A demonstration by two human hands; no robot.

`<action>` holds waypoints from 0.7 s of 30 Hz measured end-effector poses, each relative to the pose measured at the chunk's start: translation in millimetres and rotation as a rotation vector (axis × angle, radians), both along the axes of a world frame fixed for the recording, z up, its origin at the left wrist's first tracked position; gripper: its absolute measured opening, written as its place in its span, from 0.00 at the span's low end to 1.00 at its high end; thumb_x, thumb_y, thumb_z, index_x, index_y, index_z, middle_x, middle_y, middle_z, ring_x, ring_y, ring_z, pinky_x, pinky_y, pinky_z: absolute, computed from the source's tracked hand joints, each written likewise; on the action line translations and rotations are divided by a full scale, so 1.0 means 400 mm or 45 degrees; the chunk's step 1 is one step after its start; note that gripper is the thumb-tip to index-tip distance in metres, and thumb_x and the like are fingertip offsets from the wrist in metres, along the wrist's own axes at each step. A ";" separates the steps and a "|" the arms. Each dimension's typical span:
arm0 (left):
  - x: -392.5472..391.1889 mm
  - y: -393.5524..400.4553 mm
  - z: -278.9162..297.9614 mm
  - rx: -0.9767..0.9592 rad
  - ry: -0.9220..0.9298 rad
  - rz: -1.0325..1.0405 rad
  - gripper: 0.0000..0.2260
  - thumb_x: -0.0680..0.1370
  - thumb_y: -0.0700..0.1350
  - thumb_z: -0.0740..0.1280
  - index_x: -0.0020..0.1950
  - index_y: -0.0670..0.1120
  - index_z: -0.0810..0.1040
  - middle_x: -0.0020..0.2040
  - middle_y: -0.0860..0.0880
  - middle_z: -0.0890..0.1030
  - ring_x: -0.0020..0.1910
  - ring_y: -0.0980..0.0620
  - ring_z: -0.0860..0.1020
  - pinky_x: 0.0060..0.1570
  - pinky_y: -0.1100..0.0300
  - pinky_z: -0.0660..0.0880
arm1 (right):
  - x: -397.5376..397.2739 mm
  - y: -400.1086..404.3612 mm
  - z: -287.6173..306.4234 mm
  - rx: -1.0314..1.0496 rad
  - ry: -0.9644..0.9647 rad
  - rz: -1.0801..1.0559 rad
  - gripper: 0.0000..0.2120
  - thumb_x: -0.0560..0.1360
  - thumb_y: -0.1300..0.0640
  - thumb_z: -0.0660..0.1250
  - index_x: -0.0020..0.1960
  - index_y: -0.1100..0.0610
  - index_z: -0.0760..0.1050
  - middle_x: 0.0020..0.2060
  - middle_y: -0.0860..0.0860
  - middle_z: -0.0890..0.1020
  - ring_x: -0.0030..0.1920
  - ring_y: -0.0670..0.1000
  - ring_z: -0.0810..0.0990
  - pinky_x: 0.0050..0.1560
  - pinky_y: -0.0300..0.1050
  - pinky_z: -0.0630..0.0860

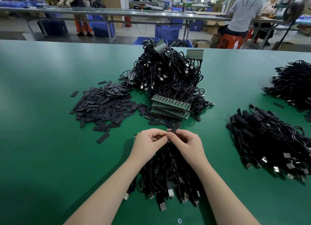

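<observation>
Right in front of the person a bundle of USB cables (168,176) is lying on the green desk (42,149), plugs pointing back toward them, likely so each lead is feeding straight up into the work. Just above the bundle, the right hand (186,144) is closing its grip on a black sleeve (175,127), tilting it up. The left hand (149,141) is curling in to meet the sleeve's lower end, though I cannot tell what its grip has. Beyond the bundle a stack of circuit boards (170,107) is waiting. To the bundle's far left loose sleeves (104,105) are lying within reach, and to its right sleeved cables (269,140) are piling up. Far behind, workers are sitting at other benches.
</observation>
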State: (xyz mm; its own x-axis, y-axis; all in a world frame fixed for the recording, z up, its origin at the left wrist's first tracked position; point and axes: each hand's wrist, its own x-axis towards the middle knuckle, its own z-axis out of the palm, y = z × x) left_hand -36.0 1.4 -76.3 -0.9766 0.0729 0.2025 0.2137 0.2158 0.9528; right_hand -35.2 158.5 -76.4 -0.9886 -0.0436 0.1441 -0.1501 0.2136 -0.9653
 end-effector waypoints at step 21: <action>-0.002 0.002 -0.009 -0.047 -0.104 0.057 0.07 0.79 0.50 0.66 0.46 0.57 0.84 0.40 0.57 0.84 0.39 0.59 0.82 0.40 0.67 0.75 | -0.008 0.365 0.228 0.965 0.096 -1.038 0.14 0.82 0.52 0.60 0.60 0.57 0.79 0.47 0.59 0.83 0.44 0.61 0.79 0.42 0.51 0.74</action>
